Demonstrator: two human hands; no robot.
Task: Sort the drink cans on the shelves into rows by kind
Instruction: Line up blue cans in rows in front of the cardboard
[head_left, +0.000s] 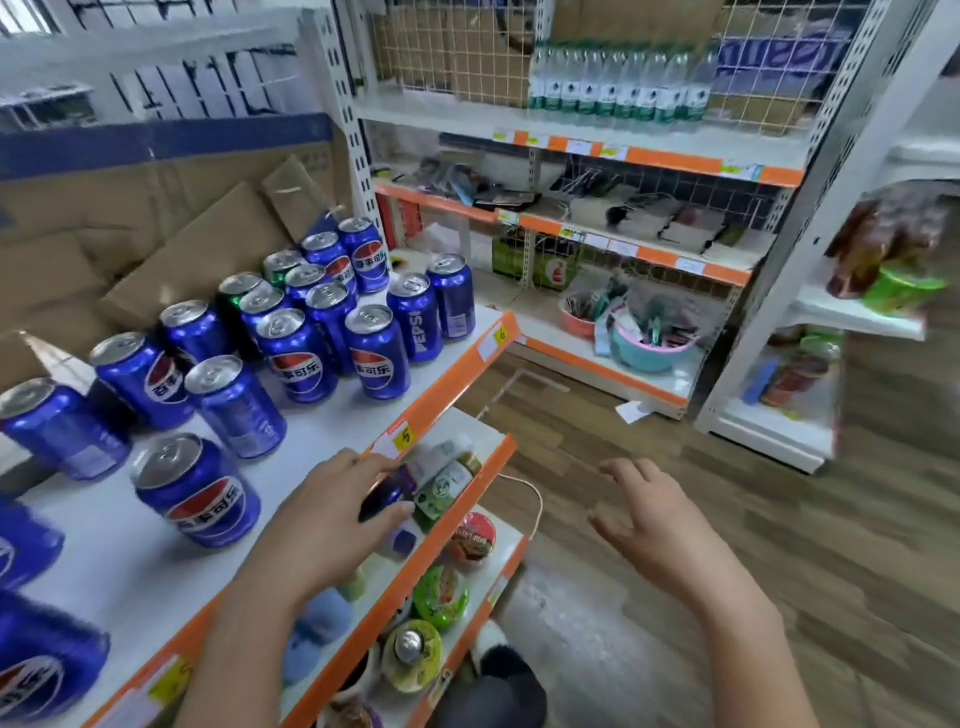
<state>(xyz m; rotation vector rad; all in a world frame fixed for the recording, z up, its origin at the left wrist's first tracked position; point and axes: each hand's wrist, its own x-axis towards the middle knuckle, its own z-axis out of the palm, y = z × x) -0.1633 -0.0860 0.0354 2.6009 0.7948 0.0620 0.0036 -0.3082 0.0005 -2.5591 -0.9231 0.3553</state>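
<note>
Several blue Pepsi cans (377, 358) stand loosely grouped on the white top shelf (337, 431), one of them near the front (197, 491). Two green cans (280, 263) (236, 288) stand behind the blue ones at the back, mostly hidden. My left hand (332, 525) hovers over the shelf's orange front edge with relaxed fingers and holds nothing I can make out. A dark purple bottle end (387, 493) on the shelf below shows between its thumb and fingers. My right hand (649, 514) is open in the air over the floor, fingers spread.
Lying bottles (447, 478) and noodle cups (441, 597) fill the lower shelves beneath my hand. Flattened cardboard (197, 260) leans behind the cans. Across the wooden-floor aisle (779, 519) a rack holds water bottles (618, 88), stationery and a blue bowl (649, 348).
</note>
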